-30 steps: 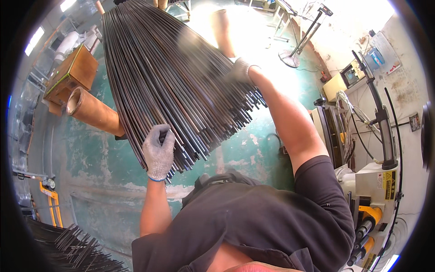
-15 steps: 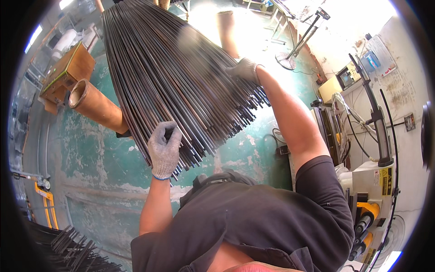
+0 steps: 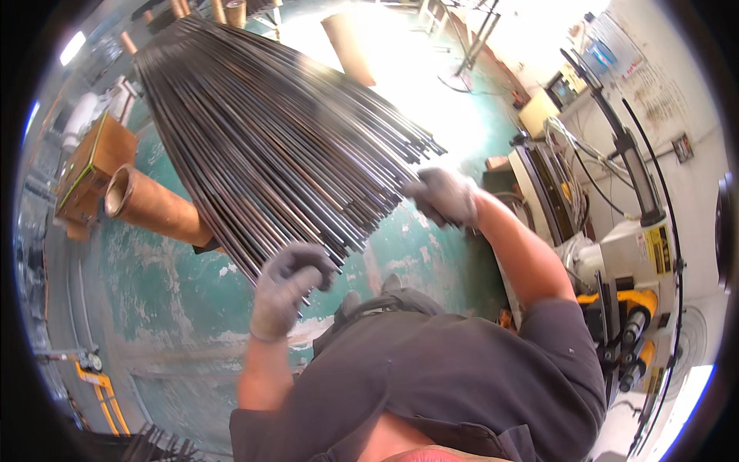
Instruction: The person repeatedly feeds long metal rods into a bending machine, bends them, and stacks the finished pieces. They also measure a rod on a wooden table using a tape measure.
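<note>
**Two gloved hands at the near ends of a fanned rod bundle**

The left hand (image 3: 289, 286), in a grey glove, is raised from a bent forearm with its fingers curled inward at the near tips of the metal rods (image 3: 269, 146); it seems to pinch one or two rod ends, though the glove hides the contact. The right hand (image 3: 445, 196), also gloved, reaches out on a nearly straight arm and its fingers are closed loosely at the right edge of the bundle, blurred, so whether they grip anything I cannot tell.

The rods spread like a fan from the upper left down toward the person, above a worn green floor (image 3: 177, 308). Their far ends run into glare and shadow at the top.

A brown cardboard tube (image 3: 154, 206) lies left of the bundle, partly under it, with a wooden box (image 3: 96, 165) just beyond. A white and yellow machine (image 3: 639, 269) stands at the right. More dark rods (image 3: 154, 446) are cut off at the bottom edge.
</note>
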Tool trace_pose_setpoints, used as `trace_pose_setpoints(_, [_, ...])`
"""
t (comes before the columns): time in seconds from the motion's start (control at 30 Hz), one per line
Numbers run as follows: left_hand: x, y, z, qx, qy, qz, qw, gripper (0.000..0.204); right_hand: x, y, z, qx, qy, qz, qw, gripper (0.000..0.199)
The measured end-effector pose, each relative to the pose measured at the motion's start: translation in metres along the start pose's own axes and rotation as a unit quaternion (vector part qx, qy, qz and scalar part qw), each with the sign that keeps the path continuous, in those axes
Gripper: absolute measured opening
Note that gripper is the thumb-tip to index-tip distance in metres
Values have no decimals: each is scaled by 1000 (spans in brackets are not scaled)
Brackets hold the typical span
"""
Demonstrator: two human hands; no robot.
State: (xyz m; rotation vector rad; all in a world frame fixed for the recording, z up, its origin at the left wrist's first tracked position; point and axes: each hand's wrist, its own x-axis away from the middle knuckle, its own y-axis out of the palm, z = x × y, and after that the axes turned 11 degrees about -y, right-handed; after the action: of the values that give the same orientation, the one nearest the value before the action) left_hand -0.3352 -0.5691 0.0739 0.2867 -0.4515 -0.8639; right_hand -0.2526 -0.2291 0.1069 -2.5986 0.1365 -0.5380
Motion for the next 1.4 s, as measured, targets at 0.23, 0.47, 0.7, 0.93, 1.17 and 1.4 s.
trace_pose_setpoints(0.23, [-12,38,-66,-76,-218,-218,948,28,247,41,82,60,282,-5,958,36])
trace_pose_setpoints(0.47, [-86,76,-149,51,-192,-119,973,40,290,117,103,305,226,326,866,31])
trace_pose_setpoints(0.7, [-133,154,-126,322,-174,-183,913,35,449,153,204,399,110,461,785,18])
trace_pose_setpoints(0.93, [-90,249,-196,255,-227,-144,929,27,728,200,397,315,387,472,727,20])
trace_pose_setpoints(1.17, [-74,372,-163,251,-176,-265,914,29,803,187,415,-60,576,781,234,43])
trace_pose_setpoints(1.4, [-69,522,-259,68,-244,-358,899,23,646,145,408,-570,-270,761,152,32])
